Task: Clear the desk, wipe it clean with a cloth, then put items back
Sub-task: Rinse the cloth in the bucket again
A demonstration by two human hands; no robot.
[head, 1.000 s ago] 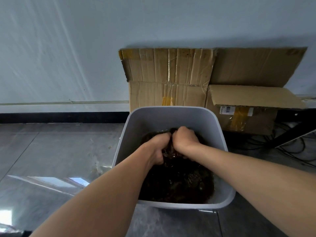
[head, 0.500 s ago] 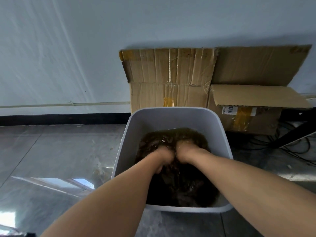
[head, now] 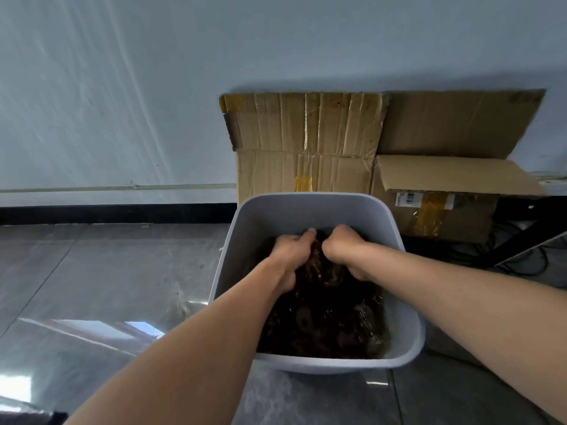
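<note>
- Both our forearms reach down into a pale grey, square plastic tub [head: 408,302] that stands on the glossy grey tiled floor [head: 107,271]. The desk is not in view.
- The dark brown wet cloth [head: 316,266] is inside the tub, bunched near its far wall, and its lower part trails into murky brown water [head: 337,329].
- Our left hand [head: 290,253] and right hand [head: 343,248] grip the bunch side by side, fingers curled tight into the folds. The left thumb lies over the top, and the fingertips are buried in cloth.
- We read this as a wash-and-wring hold: two fists set close can rub or twist the fabric, and working over the tub keeps drips off the floor.
- Brown cardboard boxes [head: 306,142] lean on the wall behind the tub's far edge.
- We cannot tell how much of the wiping is done.
</note>
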